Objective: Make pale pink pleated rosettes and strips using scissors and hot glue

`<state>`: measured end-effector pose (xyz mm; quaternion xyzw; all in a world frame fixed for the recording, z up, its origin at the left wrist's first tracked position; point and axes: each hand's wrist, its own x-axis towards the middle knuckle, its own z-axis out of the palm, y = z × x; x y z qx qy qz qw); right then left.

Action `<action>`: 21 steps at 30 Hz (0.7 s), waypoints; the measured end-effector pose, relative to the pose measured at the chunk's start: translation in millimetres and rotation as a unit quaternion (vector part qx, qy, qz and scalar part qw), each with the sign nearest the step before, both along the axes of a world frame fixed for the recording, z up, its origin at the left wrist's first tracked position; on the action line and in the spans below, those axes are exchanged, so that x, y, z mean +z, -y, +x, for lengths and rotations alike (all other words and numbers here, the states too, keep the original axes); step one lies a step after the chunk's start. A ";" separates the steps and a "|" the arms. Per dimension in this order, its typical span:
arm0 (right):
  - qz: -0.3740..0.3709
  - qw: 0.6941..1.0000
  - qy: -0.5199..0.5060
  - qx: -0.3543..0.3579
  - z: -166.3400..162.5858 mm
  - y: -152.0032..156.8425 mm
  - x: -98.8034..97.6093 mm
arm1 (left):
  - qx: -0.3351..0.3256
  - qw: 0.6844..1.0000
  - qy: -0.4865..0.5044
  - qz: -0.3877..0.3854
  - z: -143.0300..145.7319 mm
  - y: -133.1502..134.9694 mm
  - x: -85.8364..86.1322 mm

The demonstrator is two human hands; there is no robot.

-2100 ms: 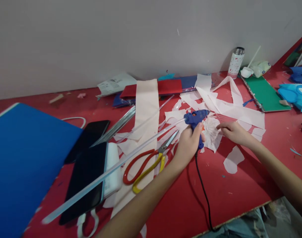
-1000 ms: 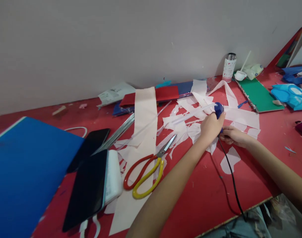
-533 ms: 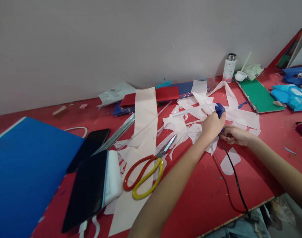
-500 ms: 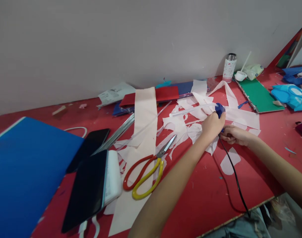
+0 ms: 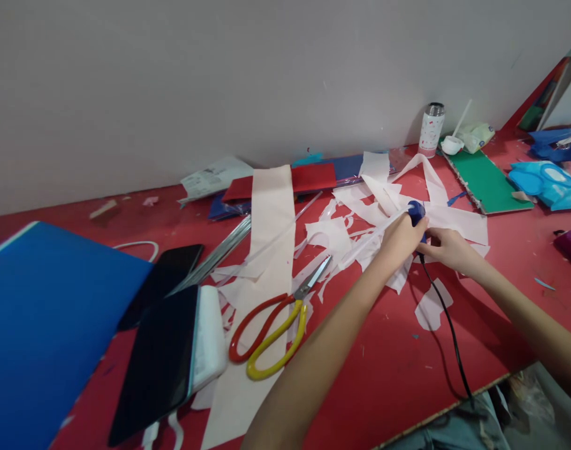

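Observation:
A blue hot glue gun [image 5: 416,211] is in my left hand [image 5: 400,236], whose fingers wrap round its body. From its back a long translucent glue stick [image 5: 370,240] slants down to the left over the paper scraps. My right hand [image 5: 449,249] pinches the lower part of the gun, close to where the black cord [image 5: 447,312] leaves it. The nozzle is hidden, and so is whatever lies beneath my hands. Pale pink paper pieces [image 5: 332,235] spread around and under both hands. A cut pink piece [image 5: 433,304] lies just nearer to me.
Scissors [image 5: 308,281] with red and yellow handles rest on a long cream strip [image 5: 272,219]. Further left are a dark phone [image 5: 156,369] beside a white power bank [image 5: 209,337] and a blue board [image 5: 55,325]. A white bottle [image 5: 431,130] and a green board [image 5: 494,181] stand at back right.
My right hand has shifted up along the glue gun, its fingers straighter now. The glue stick has swung from nearly level to slanting down to the left.

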<state>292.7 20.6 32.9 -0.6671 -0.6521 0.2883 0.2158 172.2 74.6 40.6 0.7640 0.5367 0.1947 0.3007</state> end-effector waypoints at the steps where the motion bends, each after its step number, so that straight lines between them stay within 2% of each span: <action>1: 0.013 1.000 0.006 -0.002 -0.6 0.0 -0.6 | -0.005 1.000 0.002 0.000 0.4 0.2 1.3; 5: 0.043 0.998 0.027 -0.027 0.2 -1.2 0.0 | -0.017 1.000 0.008 0.007 4.6 2.6 4.2; 11: 0.004 0.999 -0.012 -0.037 28.2 -6.4 2.4 | -0.059 0.996 0.071 0.001 -2.7 -0.9 2.6; 13: 0.003 0.998 -0.040 -0.045 44.6 -7.2 4.9 | -0.061 0.994 0.091 -0.015 -17.3 -5.2 3.7; 16: -0.017 0.997 -0.057 -0.056 70.8 -7.7 12.4 | -0.021 0.979 0.186 -0.073 -49.3 -11.3 5.1; 19: -0.022 0.997 0.023 -0.064 94.8 -9.7 20.3 | 0.031 0.980 0.189 -0.057 -81.7 -13.8 1.9; 21: -0.019 0.996 0.072 -0.041 108.3 -12.1 22.7 | 0.030 0.985 0.163 -0.049 -97.2 -12.7 -2.9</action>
